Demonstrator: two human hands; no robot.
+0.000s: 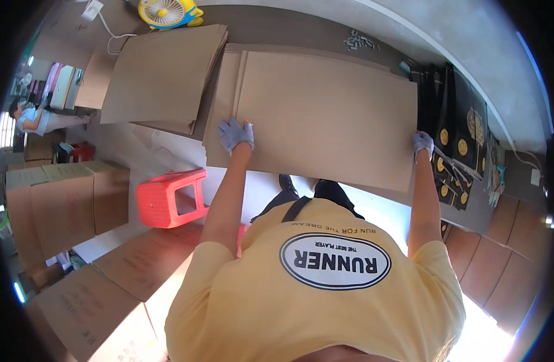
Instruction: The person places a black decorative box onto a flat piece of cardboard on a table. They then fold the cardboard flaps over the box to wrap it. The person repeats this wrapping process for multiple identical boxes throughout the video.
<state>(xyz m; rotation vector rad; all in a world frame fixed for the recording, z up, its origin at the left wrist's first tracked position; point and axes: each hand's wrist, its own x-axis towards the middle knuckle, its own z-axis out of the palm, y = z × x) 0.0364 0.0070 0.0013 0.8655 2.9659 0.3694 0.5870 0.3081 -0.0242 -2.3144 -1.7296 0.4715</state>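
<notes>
A wide brown cardboard sheet (328,114) lies on top of a stack of similar sheets on the table in front of me. My left hand (235,135), in a pale grey glove, rests on the cardboard by the sheet's left edge, fingers spread and thumb apart. At the opposite end, my right hand (423,143), gloved the same way, is closed around the sheet's right edge. Its fingertips are partly hidden at the edge.
Another cardboard stack (162,75) lies to the left, below a yellow-and-blue fan (165,12). Black bags with gold emblems (461,130) stand at right. A red stool (168,199) and large cartons (66,208) occupy the left floor. A person (38,119) is far left.
</notes>
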